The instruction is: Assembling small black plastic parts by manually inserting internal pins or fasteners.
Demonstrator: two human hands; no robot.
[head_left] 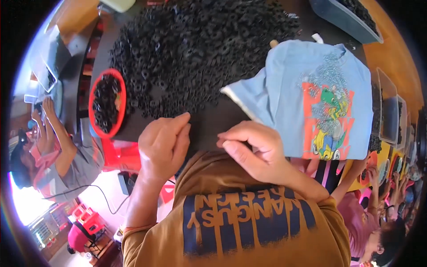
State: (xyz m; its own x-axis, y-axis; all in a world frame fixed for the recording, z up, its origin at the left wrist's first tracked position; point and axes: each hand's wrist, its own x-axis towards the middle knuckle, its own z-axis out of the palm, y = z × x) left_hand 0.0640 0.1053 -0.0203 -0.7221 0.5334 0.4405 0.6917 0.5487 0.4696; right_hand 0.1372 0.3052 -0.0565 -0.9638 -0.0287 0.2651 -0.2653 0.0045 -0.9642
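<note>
My left hand (164, 142) is closed near the front edge of the dark table, just short of a wide heap of small black parts (195, 49). Its thumb and fingers are pressed together; anything between them is hidden. My right hand (258, 149) is curled beside it, thumb and fingertips drawn close, and I cannot make out what they hold, if anything. Close to that hand's right lies a light blue T-shirt (287, 102) with a cartoon print. Tiny shiny pieces (329, 75) are scattered in a loose pile on the cloth.
At the left table edge stands a red oval basin (123, 100) filled with black parts. A clear plastic tub (347, 22) sits at the far right, with more tubs (390, 113) beyond. Co-workers sit on both sides, one at the left (71, 164), another at the lower right (360, 231).
</note>
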